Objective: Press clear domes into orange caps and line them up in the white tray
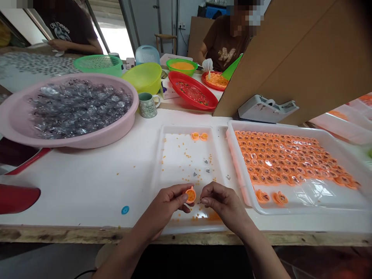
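Between the thumb and fingers of my left hand (171, 201) is a small orange toy cup (190, 195), its open top facing me and yellow-orange bits inside. Close on its right, my right hand (222, 199) pinches something tiny at the fingertips, too small to make out. Both hands are over the near end of a shallow white tray (159, 166). In that tray lie scattered orange bits, a few small clear-and-dark pieces (207, 170), and two orange cups (199, 136) at the far end.
To the right, a larger white tray (244, 186) holds rows of orange cups (279, 159). A pink basin (128, 128) of clear-and-dark pieces stands left, beside a green mug (148, 105). A cardboard panel (290, 58) rises at back right. Two other people sit across the table.
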Demonstrator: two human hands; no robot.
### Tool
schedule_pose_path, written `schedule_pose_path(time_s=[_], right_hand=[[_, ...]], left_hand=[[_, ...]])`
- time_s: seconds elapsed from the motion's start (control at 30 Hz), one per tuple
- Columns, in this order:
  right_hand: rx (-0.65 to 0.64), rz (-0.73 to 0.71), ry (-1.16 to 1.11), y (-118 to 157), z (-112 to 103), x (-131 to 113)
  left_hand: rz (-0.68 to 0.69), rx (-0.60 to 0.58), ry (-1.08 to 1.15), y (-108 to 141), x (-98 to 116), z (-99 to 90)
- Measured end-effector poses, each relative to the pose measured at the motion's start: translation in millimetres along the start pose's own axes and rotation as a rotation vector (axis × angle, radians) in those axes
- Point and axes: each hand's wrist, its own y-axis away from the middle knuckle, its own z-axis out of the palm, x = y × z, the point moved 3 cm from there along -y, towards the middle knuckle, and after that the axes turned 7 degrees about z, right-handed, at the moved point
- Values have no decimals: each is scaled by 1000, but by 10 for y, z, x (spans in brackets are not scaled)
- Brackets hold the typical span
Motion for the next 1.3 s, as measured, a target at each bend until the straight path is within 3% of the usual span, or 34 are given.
schedule_pose_path(time_s=[0.1, 0.27, 0.4, 0.5, 0.6, 0.77, 0.97, 1.13, 1.3], right_hand=[[-12, -9, 9, -11, 11, -7], [-40, 7, -95, -33, 35, 13], [65, 7, -24, -44, 83, -2], [224, -109, 157, 4, 123, -56], [334, -229, 169, 93, 157, -91], [356, -276, 94, 222, 185, -91], [453, -434, 100, 342, 216, -172], [519, -481, 94, 362, 302, -158], [509, -430, -3, 300, 378, -68]], left_hand=[[-11, 26, -70, -17, -23, 3], [0, -60, -11, -39, 3, 94], [35, -84, 12, -40, -32, 179], [127, -53, -118, -34, -58, 197], [250, 20, -231, -17, -45, 181], [472, 67, -261, 46, 20, 162], [600, 68, -303, 132, 72, 178], [581, 138, -245, 168, 69, 197], [482, 271, -150, 132, 1, 208]])
